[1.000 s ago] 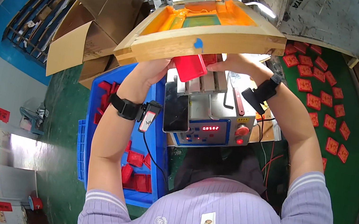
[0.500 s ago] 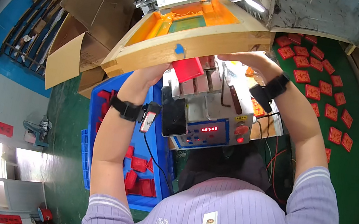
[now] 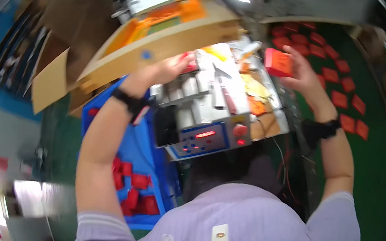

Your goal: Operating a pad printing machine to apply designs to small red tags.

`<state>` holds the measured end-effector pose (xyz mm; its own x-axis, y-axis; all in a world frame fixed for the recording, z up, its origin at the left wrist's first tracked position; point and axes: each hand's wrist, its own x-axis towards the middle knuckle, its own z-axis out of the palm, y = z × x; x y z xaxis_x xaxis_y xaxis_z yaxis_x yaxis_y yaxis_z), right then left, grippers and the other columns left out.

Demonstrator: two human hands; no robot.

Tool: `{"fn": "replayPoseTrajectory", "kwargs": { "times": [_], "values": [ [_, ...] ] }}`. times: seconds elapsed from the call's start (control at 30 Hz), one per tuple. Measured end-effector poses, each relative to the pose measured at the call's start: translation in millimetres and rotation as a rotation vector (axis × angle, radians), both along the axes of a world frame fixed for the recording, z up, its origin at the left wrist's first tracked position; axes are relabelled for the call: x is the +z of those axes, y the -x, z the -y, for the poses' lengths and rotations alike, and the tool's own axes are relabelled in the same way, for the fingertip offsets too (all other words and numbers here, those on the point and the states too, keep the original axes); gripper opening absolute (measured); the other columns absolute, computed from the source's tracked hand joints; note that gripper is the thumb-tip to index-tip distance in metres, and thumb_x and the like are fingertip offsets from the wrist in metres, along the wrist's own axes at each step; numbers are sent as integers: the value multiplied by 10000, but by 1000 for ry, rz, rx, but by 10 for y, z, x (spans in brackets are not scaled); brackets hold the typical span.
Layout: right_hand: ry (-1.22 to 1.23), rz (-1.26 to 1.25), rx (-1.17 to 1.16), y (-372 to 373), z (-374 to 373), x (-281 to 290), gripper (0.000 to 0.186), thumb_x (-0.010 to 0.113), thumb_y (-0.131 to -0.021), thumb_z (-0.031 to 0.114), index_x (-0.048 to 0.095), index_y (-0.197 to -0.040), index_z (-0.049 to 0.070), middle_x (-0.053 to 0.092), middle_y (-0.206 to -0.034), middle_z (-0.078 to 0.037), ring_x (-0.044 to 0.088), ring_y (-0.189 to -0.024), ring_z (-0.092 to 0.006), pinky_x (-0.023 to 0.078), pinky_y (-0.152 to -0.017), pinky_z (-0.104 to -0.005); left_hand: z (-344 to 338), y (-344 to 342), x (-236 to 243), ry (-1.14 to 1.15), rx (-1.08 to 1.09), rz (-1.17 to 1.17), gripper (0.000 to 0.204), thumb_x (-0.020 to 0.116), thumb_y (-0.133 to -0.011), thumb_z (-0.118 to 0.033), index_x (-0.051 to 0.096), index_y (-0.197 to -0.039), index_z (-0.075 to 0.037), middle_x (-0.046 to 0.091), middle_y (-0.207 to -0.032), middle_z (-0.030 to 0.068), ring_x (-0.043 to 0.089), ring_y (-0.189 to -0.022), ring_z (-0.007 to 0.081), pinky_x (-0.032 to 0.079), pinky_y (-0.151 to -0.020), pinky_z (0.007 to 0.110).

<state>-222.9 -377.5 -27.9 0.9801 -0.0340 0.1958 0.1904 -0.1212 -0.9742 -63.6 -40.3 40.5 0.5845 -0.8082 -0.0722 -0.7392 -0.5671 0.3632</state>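
Observation:
Against the right side of the printing machine (image 3: pixel 216 135), my right hand (image 3: pixel 306 78) holds up a small red box (image 3: pixel 279 63) with orange print on its face, fingers and thumb along its edge. My left hand (image 3: pixel 168 68) reaches under the near edge of the wooden screen frame (image 3: pixel 165 46). Its fingers are closed on another red box (image 3: pixel 190 63), partly hidden by the hand and blurred, over the machine's metal fixture. The frame is tilted up and has orange ink inside.
A blue bin (image 3: pixel 141 134) with several red boxes stands left of the machine. Rows of printed red boxes (image 3: pixel 339 99) lie on a green surface at right. A black phone (image 3: pixel 166 125) rests by the control panel. An open cardboard carton (image 3: pixel 50 80) stands at far left.
My right hand has come out from under the frame to the right with a printed red box. My left hand has kept its red box near the fixture. The view has shifted and blurred.

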Motion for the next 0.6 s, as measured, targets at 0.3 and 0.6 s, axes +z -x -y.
{"fn": "replayPoseTrajectory", "kwargs": {
  "times": [0.3,0.6],
  "values": [
    [259,-173,-559,1211,662,-418,861,780,-687,240,310,-1392,90,399,-1360,-114,365,-1273,-213,293,-1046,-367,-487,1195,16,432,-251,-247,312,413,-957,-239,602,-906,4,570,-1072,169,515,-1081,293,387,-937,372],
    [434,-265,-830,2425,2155,-1669,430,666,-811,243,584,-1155,-1,624,-1105,-114,562,-1049,-206,396,-953,-316,-2194,1264,-376,646,703,174,281,458,-951,-250,572,-1060,-18,578,-985,63,562,-805,163,444,-710,255]
  ]
}}
